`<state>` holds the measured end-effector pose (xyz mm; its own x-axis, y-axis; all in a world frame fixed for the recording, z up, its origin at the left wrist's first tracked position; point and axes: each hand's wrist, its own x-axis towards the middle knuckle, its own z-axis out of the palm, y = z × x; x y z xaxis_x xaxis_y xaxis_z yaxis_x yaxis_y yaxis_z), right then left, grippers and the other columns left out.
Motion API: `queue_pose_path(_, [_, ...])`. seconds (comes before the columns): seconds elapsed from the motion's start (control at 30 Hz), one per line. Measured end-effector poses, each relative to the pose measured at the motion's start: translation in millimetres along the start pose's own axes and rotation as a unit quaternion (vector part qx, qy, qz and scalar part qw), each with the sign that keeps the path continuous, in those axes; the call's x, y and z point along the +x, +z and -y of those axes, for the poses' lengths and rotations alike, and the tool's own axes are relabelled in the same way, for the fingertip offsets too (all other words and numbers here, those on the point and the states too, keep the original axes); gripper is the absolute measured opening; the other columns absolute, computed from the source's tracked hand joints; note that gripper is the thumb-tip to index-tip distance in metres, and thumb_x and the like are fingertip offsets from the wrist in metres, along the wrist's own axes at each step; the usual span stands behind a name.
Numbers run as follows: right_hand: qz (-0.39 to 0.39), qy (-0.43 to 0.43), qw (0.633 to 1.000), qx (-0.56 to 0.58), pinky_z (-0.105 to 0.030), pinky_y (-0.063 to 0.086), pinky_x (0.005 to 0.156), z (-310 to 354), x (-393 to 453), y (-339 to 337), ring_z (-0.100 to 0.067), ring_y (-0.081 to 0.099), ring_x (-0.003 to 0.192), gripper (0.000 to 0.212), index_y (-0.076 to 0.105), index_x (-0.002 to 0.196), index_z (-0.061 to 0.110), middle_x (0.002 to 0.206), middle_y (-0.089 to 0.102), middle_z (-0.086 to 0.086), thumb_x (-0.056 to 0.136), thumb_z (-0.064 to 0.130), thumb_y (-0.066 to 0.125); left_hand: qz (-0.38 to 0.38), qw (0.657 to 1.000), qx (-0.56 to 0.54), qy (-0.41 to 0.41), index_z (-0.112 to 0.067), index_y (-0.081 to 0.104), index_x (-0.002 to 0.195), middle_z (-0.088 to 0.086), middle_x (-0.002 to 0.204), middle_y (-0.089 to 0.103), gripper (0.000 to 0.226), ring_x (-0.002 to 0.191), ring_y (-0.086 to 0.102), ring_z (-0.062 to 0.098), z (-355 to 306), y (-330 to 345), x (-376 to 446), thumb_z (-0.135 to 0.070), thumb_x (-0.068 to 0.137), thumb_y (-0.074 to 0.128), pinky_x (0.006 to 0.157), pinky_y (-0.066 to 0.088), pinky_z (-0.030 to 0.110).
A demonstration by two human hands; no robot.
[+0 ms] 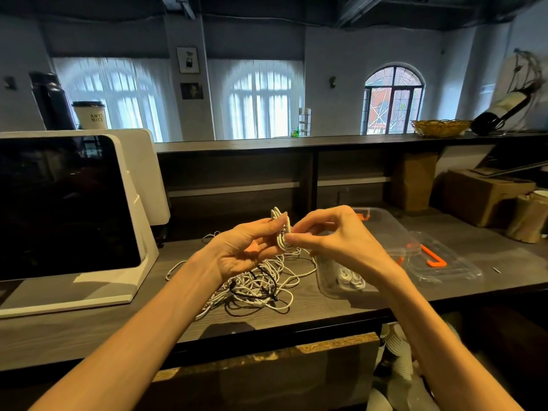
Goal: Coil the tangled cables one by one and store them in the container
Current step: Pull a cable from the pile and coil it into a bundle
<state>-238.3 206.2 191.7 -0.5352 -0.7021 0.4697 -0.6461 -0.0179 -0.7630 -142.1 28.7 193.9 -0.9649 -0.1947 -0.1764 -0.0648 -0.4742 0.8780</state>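
Grey wood counter (pixel 341 307) under arched windows (pixel 393 99); both hands' grip holds white coil (pixel 281 229).

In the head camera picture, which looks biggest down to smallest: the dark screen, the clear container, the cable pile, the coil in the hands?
1. Dark screen, though it sits nearest the camera.
2. Cable pile and clear container: too alike to rank.
3. Coil.
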Motion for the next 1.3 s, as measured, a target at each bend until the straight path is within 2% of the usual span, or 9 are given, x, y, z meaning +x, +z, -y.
queue_pose_path(0.13, [-0.014,0.037,0.996,0.079,-0.022,0.056,0.063,3,-1,6,-0.012,0.074,0.086,0.031,0.082,0.090,0.009,0.082,0.078,-0.003,0.088,0.039,0.076,-0.009,0.998,0.042,0.040,-0.003,0.081,0.089,0.024,0.116,0.070,0.016,0.105,0.072,0.034,2,3,-1,-0.006,0.075,0.074,0.083,0.060,0.047])
queue_pose_path(0.3, [0.003,0.123,0.981,0.152,-0.028,0.061,0.068,5,4,8,-0.018,0.077,0.083,0.037,0.073,0.102,0.006,0.093,0.078,-0.009,0.079,0.033,0.084,0.007,0.995,0.071,0.064,-0.010,0.082,0.096,0.019,0.120,0.069,0.021,0.118,0.065,0.034,1,-2,-4,-0.013,0.076,0.076,0.105,0.050,0.053])
queue_pose_path(0.37, [0.070,0.166,0.968,0.174,-0.033,0.063,0.079,5,5,9,-0.023,0.077,0.089,0.043,0.072,0.114,0.009,0.103,0.077,-0.011,0.082,0.037,0.079,0.027,0.994,0.082,0.065,-0.012,0.082,0.098,0.017,0.116,0.072,0.022,0.116,0.066,0.034,2,-3,-5,-0.014,0.078,0.074,0.102,0.052,0.054])
queue_pose_path(0.43, [0.123,0.162,0.966,0.157,-0.031,0.062,0.084,6,4,11,-0.023,0.077,0.095,0.041,0.074,0.119,0.012,0.108,0.077,-0.010,0.088,0.039,0.071,0.041,0.994,0.080,0.060,-0.011,0.081,0.101,0.016,0.113,0.074,0.022,0.115,0.067,0.035,4,-5,-6,-0.013,0.081,0.072,0.097,0.053,0.055])
queue_pose_path(0.6, [0.131,0.139,0.979,0.070,-0.026,0.061,0.086,6,8,7,-0.015,0.076,0.096,0.029,0.075,0.120,0.012,0.104,0.079,-0.004,0.098,0.030,0.064,0.058,0.997,0.036,0.047,-0.007,0.080,0.101,0.018,0.110,0.072,0.022,0.109,0.070,0.034,7,-9,-4,-0.005,0.080,0.073,0.095,0.053,0.057])
queue_pose_path(0.77, [0.101,0.105,0.989,-0.029,-0.028,0.062,0.083,2,11,16,-0.009,0.076,0.091,0.026,0.076,0.118,0.016,0.102,0.079,-0.001,0.095,0.027,0.071,0.037,0.997,0.034,0.051,-0.006,0.077,0.108,0.020,0.115,0.069,0.027,0.106,0.070,0.032,10,-10,-3,-0.005,0.081,0.072,0.087,0.061,0.047])
queue_pose_path(0.93, [0.023,0.103,0.994,-0.012,-0.029,0.064,0.074,-3,10,17,-0.011,0.077,0.083,0.035,0.079,0.107,0.015,0.095,0.079,-0.002,0.080,0.036,0.085,0.042,0.995,0.024,0.082,-0.004,0.065,0.121,0.015,0.120,0.072,0.037,0.104,0.072,0.029,10,-9,-7,-0.006,0.084,0.064,0.088,0.061,0.044])
queue_pose_path(1.07, [-0.026,0.079,0.995,-0.048,-0.029,0.064,0.069,-5,9,20,-0.011,0.076,0.073,0.044,0.078,0.103,0.012,0.084,0.078,-0.001,0.074,0.044,0.088,0.021,0.992,0.057,0.107,-0.006,0.064,0.121,0.013,0.116,0.074,0.038,0.105,0.072,0.027,10,-11,-7,-0.008,0.083,0.067,0.087,0.061,0.042])
queue_pose_path(1.3, [-0.070,0.013,0.996,-0.046,-0.027,0.063,0.077,-6,6,29,-0.005,0.074,0.083,0.041,0.076,0.108,0.017,0.089,0.077,0.006,0.074,0.034,0.091,-0.005,0.977,0.113,0.180,-0.008,0.066,0.108,0.010,0.105,0.076,0.033,0.097,0.074,0.025,7,-12,-8,-0.001,0.076,0.073,0.078,0.061,0.036])
